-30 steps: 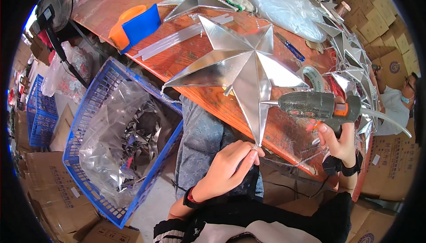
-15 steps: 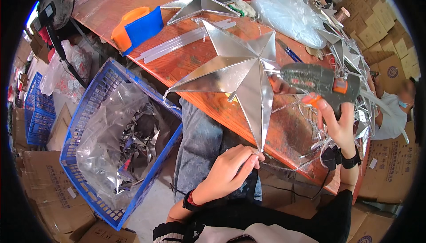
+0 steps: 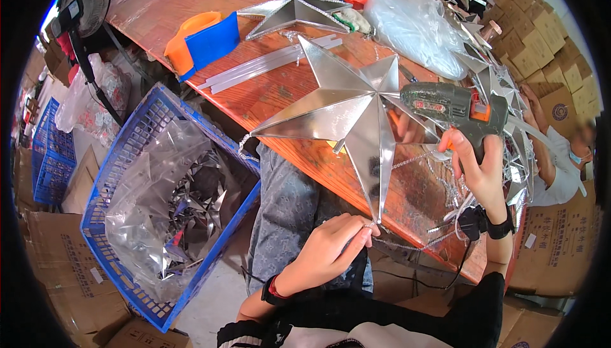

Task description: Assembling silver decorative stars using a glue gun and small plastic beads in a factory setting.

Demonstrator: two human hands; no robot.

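Note:
A large silver five-pointed star leans over the table edge in front of me, shiny side up. My right hand grips a dark grey glue gun, a finger at its orange trigger. The gun's nozzle reaches the star's middle, where the ridges meet; whether it touches, I cannot tell. My left hand pinches a thin sparkling rhinestone chain at the star's lower point. More rhinestone chain hangs from the left point. Clear glue sticks lie behind the star.
A second silver star, an orange-and-blue holder and a clear plastic bag are on the wooden table. At left stands a blue crate of metal scraps, beside a fan. A co-worker sits at right.
The glue gun has moved up and left against the star, its nozzle now closer to the centre. My left hand stays at the lower point. The whole view has shifted slightly.

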